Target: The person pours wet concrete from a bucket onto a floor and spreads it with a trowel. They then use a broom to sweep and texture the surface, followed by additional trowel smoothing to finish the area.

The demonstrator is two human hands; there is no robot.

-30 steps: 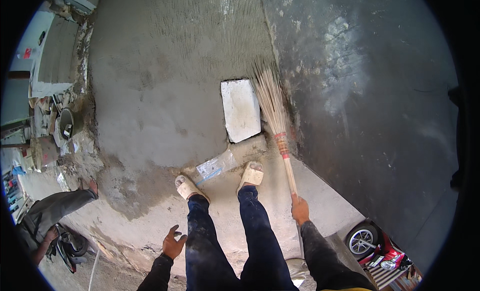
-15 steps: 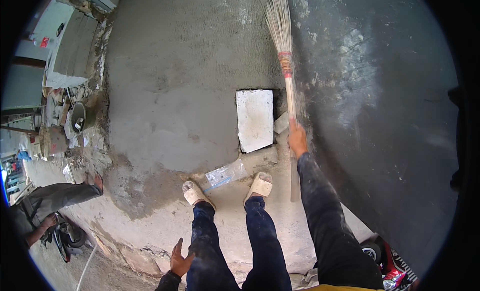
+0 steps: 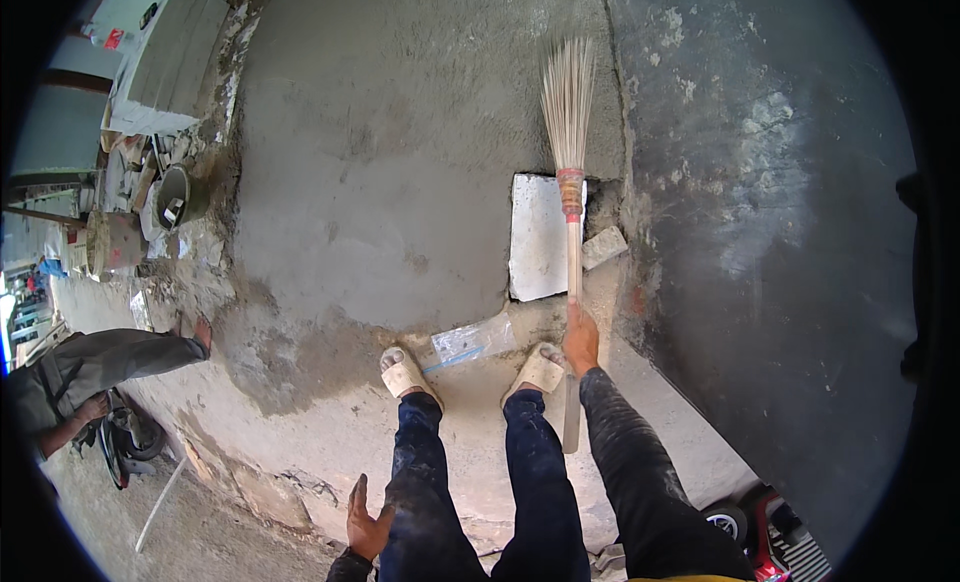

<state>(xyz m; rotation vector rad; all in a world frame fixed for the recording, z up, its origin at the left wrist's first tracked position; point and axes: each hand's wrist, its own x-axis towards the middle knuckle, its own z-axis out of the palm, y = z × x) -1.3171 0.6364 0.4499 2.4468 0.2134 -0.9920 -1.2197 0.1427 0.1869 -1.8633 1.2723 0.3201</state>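
rough matt cement floor (image 3: 400, 162); straw-bristled broom (image 3: 570, 162), seemingly wooden handle.

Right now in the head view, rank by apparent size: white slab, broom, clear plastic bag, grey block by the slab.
1. Broom, longest by far
2. White slab, largest in area after it
3. Clear plastic bag
4. Grey block, smallest

I see a grey concrete floor (image 3: 400, 162), rough and damp-looking, with a paler strip along its near edge. A white square slab (image 3: 537, 237) lies flat on it, a small grey block (image 3: 604, 247) just beside its right edge. A clear plastic bag (image 3: 472, 340) lies near the slab's lower corner, between two sandalled feet. A broom's (image 3: 570, 162) bristles rest on the floor beyond the slab.
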